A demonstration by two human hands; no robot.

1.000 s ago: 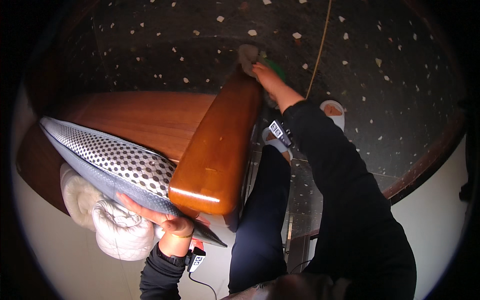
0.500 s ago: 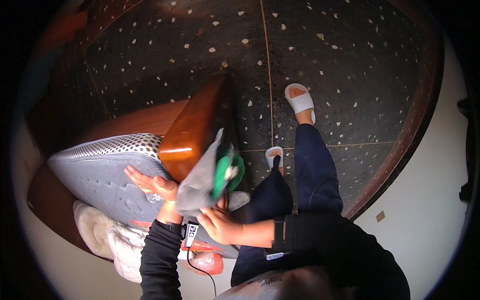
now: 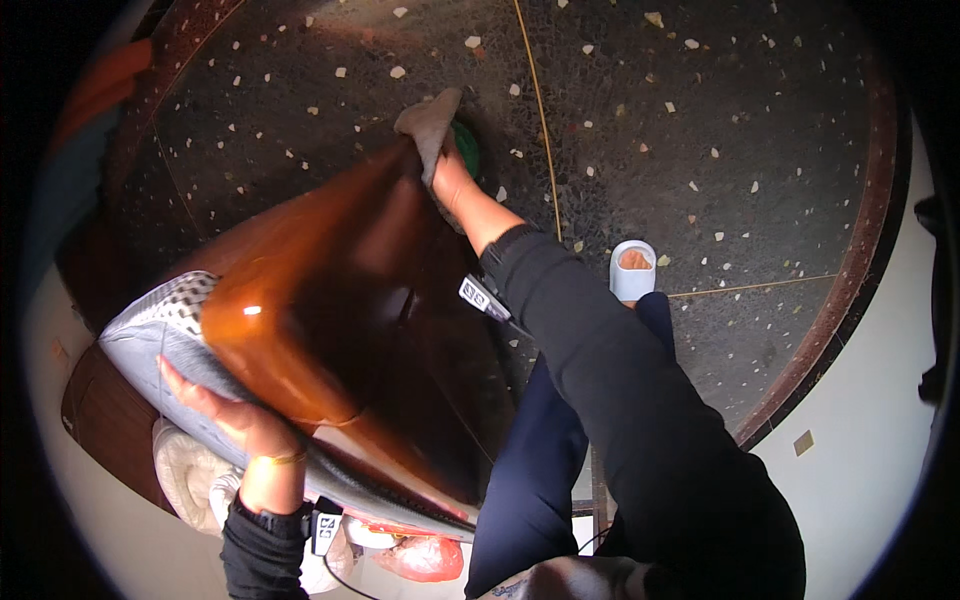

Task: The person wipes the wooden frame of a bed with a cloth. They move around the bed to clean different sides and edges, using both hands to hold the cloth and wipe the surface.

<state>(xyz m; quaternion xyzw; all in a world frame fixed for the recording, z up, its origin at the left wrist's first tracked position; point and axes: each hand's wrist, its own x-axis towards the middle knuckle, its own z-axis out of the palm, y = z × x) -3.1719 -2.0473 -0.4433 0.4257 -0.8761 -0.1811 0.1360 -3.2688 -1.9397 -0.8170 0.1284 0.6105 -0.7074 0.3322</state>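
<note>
My right hand (image 3: 450,172) reaches far forward and low, past the corner of a wooden bed frame (image 3: 275,300). It is closed on a grey soft-looking thing (image 3: 430,122), whose kind I cannot make out. Something green (image 3: 465,150) shows beside it, partly hidden by the hand; I cannot tell whether the two are joined. My left hand (image 3: 225,412) is over the edge of a grey mattress (image 3: 180,345), empty, with its fingers stretched out. Whether its palm presses on the mattress cannot be seen.
A dark speckled floor (image 3: 660,150) spreads ahead, bounded by a reddish border and a white wall (image 3: 840,490) at the right. My foot in a white slipper (image 3: 632,270) stands on it. Pale bedding (image 3: 185,470) and a red plastic bag (image 3: 425,558) lie near the mattress.
My right hand has carried the grey thing and the green part forward and down toward the floor. My left hand has shifted left and nearer to me. My body leans over the bed corner.
</note>
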